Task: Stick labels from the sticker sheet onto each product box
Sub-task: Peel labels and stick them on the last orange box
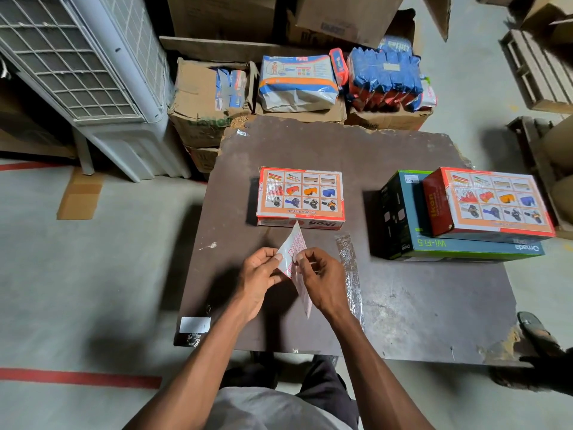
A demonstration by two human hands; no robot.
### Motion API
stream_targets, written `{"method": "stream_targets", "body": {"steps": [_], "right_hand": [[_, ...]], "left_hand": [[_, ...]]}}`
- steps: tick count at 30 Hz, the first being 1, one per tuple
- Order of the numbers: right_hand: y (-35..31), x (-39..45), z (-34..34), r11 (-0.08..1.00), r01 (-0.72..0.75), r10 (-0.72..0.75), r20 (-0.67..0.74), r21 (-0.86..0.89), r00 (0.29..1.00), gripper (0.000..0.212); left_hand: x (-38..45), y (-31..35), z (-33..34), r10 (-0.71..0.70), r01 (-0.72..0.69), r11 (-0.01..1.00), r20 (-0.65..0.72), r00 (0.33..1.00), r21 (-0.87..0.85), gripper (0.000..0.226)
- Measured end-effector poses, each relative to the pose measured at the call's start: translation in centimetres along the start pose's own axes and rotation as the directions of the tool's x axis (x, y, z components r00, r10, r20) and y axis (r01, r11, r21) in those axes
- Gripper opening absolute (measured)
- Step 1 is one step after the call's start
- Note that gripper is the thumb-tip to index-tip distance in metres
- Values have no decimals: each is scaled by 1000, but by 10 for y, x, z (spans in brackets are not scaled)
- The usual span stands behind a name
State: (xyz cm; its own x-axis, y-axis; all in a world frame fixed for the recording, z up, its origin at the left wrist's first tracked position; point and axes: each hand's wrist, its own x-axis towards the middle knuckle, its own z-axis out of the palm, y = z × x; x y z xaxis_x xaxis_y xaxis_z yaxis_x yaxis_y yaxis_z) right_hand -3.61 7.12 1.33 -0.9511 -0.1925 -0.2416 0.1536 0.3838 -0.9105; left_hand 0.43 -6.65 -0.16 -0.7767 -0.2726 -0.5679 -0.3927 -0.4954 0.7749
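Both hands meet over the near middle of the table, holding the sticker sheet between them. Left hand pinches the sheet's left edge, thumb on top and fingers curled beneath. Right hand pinches it just beside, thumb and forefinger closed at a spot near the sheet's middle; whether a label is already lifted there is too small to tell. The sheet stands tilted, its far corner pointing up toward the box, its near end hanging down between the wrists, red-outlined labels showing on its face.

Just beyond the hands lies an Ikon box, flat, its picture grid facing up, the sheet's tip overlapping its near side in view. A strip of clear plastic lies on the table just right of the right hand. At the right side of the table a second Ikon box rests on a dark Wi-Fi box. A white label sits on the near left corner of the table. Beyond the far edge stand cartons with packets, and an air cooler at far left.
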Motion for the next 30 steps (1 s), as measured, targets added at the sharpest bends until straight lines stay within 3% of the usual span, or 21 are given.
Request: {"method": "stream_targets", "body": {"steps": [7,16,24,30], "right_hand": [[4,1,3,993,-78,79,-13,85,997,16],[11,0,-2,970,-167,169,1,177,986,18],[7,-3,-7,935,-239,236,42,262,971,21],[8,-4,-7,905,-272,270,53,328,962,23]], "left_hand": [[4,-9,-8,-30,30,999,5,1000,13,12],[20,-41,-20,-134,145,980,-83,987,137,14],[34,-57,-41,-84,159,898,-193,978,411,18],[35,-56,-46,-79,169,790,-174,982,590,33]]}}
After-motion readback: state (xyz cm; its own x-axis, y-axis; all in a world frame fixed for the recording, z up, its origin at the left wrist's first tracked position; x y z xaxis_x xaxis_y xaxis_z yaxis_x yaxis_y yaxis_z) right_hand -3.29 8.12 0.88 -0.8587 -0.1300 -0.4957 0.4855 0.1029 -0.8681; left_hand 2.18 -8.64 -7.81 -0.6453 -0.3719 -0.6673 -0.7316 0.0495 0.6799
